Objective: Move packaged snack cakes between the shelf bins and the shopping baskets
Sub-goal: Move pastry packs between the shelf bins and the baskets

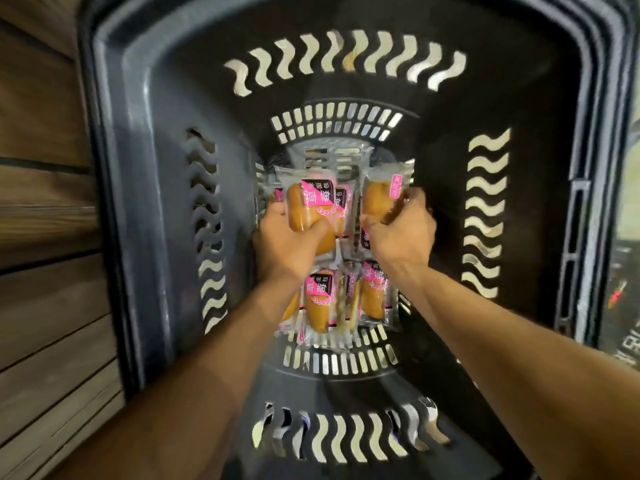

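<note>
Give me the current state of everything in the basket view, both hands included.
Left hand: in the basket, gripping a snack cake.
Right hand: in the basket, gripping a second snack cake.
Held snack cakes: sealed, lifted above the pile.
Loose snack cakes: sealed, lying on the basket floor, overlapping.
Basket: dark, upright, open top, partly filled.
</note>
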